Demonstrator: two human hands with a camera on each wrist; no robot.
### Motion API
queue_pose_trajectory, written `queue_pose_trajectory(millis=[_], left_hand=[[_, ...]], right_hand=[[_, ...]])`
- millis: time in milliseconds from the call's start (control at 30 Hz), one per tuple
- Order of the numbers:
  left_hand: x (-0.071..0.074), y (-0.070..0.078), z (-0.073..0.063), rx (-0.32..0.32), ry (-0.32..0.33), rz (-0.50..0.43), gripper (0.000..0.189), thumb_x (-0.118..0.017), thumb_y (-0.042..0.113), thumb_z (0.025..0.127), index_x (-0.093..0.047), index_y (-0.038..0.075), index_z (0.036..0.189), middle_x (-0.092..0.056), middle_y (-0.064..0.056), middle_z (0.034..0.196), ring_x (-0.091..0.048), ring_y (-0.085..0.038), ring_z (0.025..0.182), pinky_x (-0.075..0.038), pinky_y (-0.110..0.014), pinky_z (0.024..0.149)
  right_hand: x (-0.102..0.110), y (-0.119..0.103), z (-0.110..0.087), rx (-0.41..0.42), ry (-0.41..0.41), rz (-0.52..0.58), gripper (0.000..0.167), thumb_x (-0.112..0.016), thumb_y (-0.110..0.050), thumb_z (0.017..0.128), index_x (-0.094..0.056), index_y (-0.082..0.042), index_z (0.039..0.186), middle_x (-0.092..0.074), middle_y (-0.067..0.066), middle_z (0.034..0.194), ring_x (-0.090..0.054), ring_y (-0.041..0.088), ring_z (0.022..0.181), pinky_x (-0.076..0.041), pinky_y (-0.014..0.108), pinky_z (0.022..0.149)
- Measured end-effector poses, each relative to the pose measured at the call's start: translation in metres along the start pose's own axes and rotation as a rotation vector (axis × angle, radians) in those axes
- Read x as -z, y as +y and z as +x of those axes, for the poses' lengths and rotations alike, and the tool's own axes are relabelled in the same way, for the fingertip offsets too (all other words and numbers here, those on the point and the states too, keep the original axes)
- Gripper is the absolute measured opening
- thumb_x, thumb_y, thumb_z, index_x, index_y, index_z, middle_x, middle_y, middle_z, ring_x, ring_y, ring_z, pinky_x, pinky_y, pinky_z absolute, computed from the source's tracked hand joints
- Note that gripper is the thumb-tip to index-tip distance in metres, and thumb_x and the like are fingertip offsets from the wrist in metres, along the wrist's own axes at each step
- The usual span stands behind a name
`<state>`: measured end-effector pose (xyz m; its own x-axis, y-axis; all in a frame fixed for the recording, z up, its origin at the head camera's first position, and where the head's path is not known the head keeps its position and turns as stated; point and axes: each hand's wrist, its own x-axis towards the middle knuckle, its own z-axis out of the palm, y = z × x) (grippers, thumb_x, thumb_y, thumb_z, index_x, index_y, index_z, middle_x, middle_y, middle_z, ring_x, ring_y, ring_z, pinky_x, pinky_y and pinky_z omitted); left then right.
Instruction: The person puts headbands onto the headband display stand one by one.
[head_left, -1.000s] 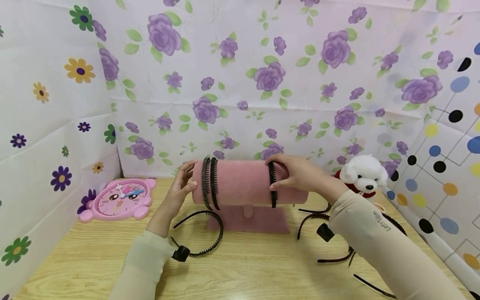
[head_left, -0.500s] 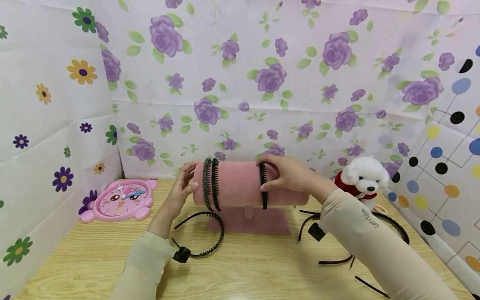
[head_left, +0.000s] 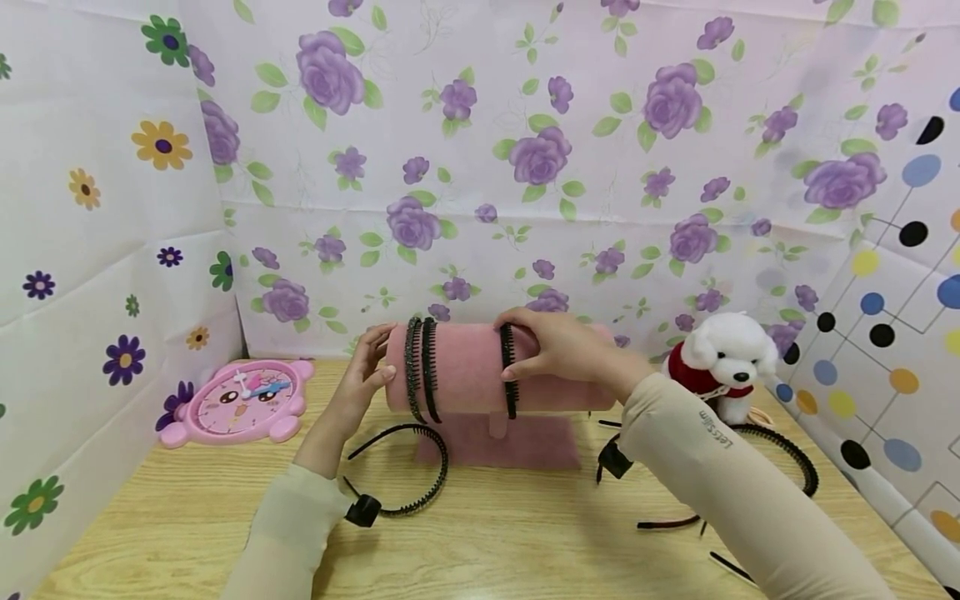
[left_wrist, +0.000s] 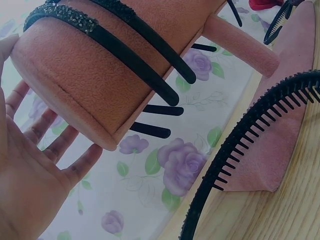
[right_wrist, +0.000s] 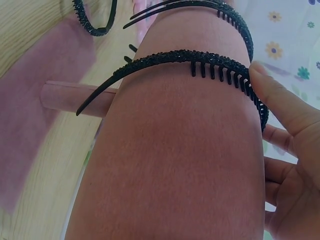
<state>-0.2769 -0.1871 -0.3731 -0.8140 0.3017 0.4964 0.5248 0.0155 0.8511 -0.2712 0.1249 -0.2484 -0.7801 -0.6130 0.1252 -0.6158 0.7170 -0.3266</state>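
A pink plush headband stand [head_left: 468,367] has a horizontal roll on a short post above a flat base [head_left: 525,446]. My left hand [head_left: 357,390] holds the roll's left end, thumb in front and fingers behind; the left wrist view shows its fingers spread against the end. Two black toothed headbands [head_left: 430,371] sit side by side near that end, the outer one glittery [left_wrist: 75,20]. Around the roll, right of its middle, is a third black headband [head_left: 510,379]. My right hand [head_left: 561,350] grips this one between thumb and fingers; its thumb presses the headband's edge in the right wrist view.
A loose headband [head_left: 438,471] lies on the wooden table before the stand. Several more headbands [head_left: 802,462] lie at right, partly under my right sleeve. A pink clock [head_left: 243,400] stands at left, a white plush dog [head_left: 723,354] at right. Floral cloth hangs behind.
My right hand has slid the third headband leftward along the roll, towards the other two. The left hand stays at the roll's left end, and the stand keeps its place.
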Motion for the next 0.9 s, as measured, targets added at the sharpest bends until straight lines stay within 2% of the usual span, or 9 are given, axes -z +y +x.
queue_pose_trajectory(millis=[167,433,700,900], left_hand=[[0.0,0.001,0.0,0.002,0.002,0.001,0.058,-0.043,0.013,0.096,-0.024,0.02,0.15,-0.032,0.003,0.147,-0.037,-0.011,0.131,-0.04,-0.021,0.097],[0.001,0.0,-0.001,-0.007,0.007,-0.007,0.058,-0.042,0.011,0.096,-0.024,0.019,0.15,-0.033,0.005,0.146,-0.037,-0.01,0.13,-0.041,-0.02,0.097],[0.0,-0.002,0.0,0.002,0.016,-0.004,0.057,-0.043,0.012,0.096,-0.025,0.019,0.15,-0.033,0.004,0.146,-0.038,-0.01,0.13,-0.04,-0.021,0.097],[0.0,-0.001,0.0,0.002,0.015,-0.01,0.057,-0.043,0.013,0.096,-0.025,0.02,0.15,-0.033,0.004,0.146,-0.038,-0.01,0.13,-0.04,-0.022,0.097]], right_hand=[[-0.001,-0.003,0.005,-0.008,-0.022,0.029,0.062,-0.075,-0.046,0.079,-0.048,-0.03,0.133,-0.06,0.001,0.127,-0.055,0.021,0.115,-0.042,0.041,0.099],[-0.002,-0.011,0.014,-0.002,-0.049,0.002,0.063,-0.071,-0.048,0.082,-0.045,-0.03,0.137,-0.063,0.002,0.116,-0.054,0.021,0.098,-0.041,0.038,0.086],[-0.004,-0.015,0.024,0.016,-0.058,0.027,0.065,-0.07,-0.048,0.083,-0.046,-0.023,0.138,-0.058,0.004,0.133,-0.054,0.024,0.123,-0.042,0.044,0.103],[-0.007,-0.017,0.03,0.037,-0.054,0.04,0.065,-0.071,-0.047,0.083,-0.047,-0.021,0.137,-0.055,0.003,0.137,-0.052,0.025,0.127,-0.04,0.044,0.106]])
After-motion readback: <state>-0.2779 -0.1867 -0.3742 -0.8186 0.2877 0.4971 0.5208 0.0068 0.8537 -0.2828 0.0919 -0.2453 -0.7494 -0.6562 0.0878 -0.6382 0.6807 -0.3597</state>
